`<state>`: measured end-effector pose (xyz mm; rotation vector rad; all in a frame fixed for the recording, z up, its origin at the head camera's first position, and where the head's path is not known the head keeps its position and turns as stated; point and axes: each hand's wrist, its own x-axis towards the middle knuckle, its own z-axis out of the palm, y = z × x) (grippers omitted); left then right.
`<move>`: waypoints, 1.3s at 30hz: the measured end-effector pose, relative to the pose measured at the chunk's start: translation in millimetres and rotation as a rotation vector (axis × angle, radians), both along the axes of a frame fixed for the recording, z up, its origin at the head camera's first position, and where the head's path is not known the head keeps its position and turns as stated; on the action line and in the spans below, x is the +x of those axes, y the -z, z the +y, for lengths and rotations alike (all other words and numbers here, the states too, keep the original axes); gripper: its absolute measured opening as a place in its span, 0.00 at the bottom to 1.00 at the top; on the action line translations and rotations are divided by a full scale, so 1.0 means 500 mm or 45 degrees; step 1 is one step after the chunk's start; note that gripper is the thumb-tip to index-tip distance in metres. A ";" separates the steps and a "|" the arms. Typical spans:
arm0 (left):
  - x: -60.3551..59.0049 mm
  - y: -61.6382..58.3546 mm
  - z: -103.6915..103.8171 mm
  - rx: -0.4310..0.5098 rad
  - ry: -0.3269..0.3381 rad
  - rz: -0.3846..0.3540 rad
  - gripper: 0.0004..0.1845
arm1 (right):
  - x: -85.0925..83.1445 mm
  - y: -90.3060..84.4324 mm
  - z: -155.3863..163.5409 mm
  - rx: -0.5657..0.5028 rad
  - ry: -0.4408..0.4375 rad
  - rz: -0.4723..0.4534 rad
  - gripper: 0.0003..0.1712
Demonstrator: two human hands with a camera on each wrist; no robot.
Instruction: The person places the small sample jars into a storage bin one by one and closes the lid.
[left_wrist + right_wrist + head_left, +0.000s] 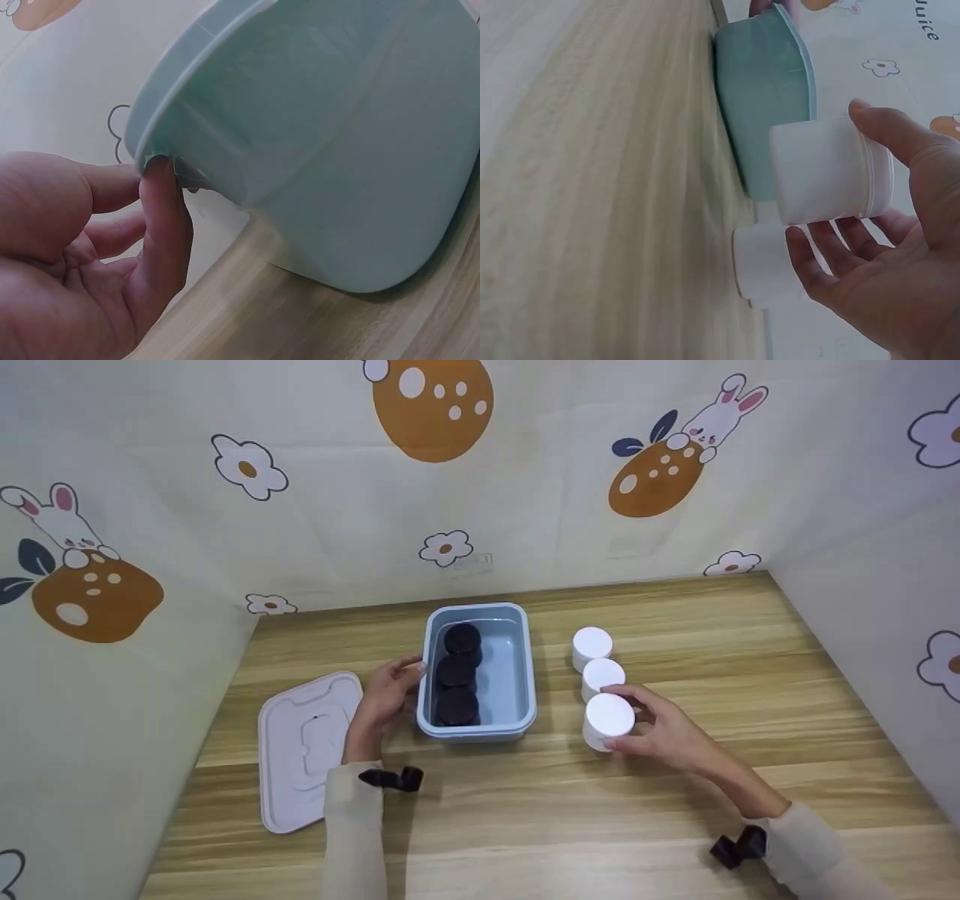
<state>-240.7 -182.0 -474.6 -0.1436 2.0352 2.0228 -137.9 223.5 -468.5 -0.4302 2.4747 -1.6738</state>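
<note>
While the left hand (pixel 384 694) steadies the blue bin's (pixel 525 675) rim with relaxed fingers, the right hand (pixel 664 731) grips the nearest white jar (pixel 607 718), lifted clear of the surface (pixel 570 810).

Jars (pixel 602 675) right of container (pixel 517 660)

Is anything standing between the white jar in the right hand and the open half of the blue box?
Nothing visible: bare wooden tabletop separates the white round plastic jar from the blue plastic box, whose right half is empty.
</note>
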 end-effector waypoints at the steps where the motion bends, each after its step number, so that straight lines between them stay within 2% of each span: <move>1: 0.000 0.000 0.000 0.002 0.000 0.000 0.25 | -0.001 -0.005 -0.003 0.003 0.011 0.015 0.40; 13: 0.002 -0.002 0.001 -0.044 0.007 0.009 0.24 | -0.017 -0.058 -0.055 -0.082 0.085 0.106 0.40; 20: 0.000 -0.003 0.002 -0.089 -0.009 0.019 0.24 | -0.028 -0.095 -0.103 -0.174 0.096 0.087 0.40; 24: 0.002 -0.002 0.000 -0.112 -0.012 0.036 0.24 | -0.051 -0.112 -0.130 -0.225 0.096 0.093 0.40; 32: 0.004 -0.001 0.000 -0.085 0.004 0.055 0.23 | -0.113 -0.130 -0.176 -0.319 0.088 0.030 0.42; 39: 0.001 -0.001 0.001 -0.083 -0.008 0.048 0.23 | -0.159 -0.137 -0.208 -0.255 0.052 -0.059 0.40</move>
